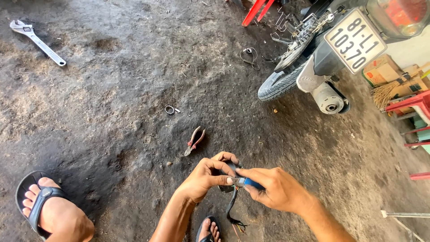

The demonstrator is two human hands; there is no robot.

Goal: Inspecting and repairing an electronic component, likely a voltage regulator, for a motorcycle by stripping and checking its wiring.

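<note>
one black wired part (pixel 231 171), frayed wires dangling, in both hands.

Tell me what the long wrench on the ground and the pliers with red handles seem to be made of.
The long silver adjustable wrench looks like bare or plated steel: pale grey with a dull shine. The small pliers with red handles appear to have dark metal jaws, and the handles look like red plastic or rubber sleeves, though they are too small to tell which. Both lie on the dusty, dark concrete floor.

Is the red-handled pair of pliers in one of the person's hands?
No, the red-handled pair of pliers lies on the dirty concrete floor, apart from the left hand and right hand.
</note>
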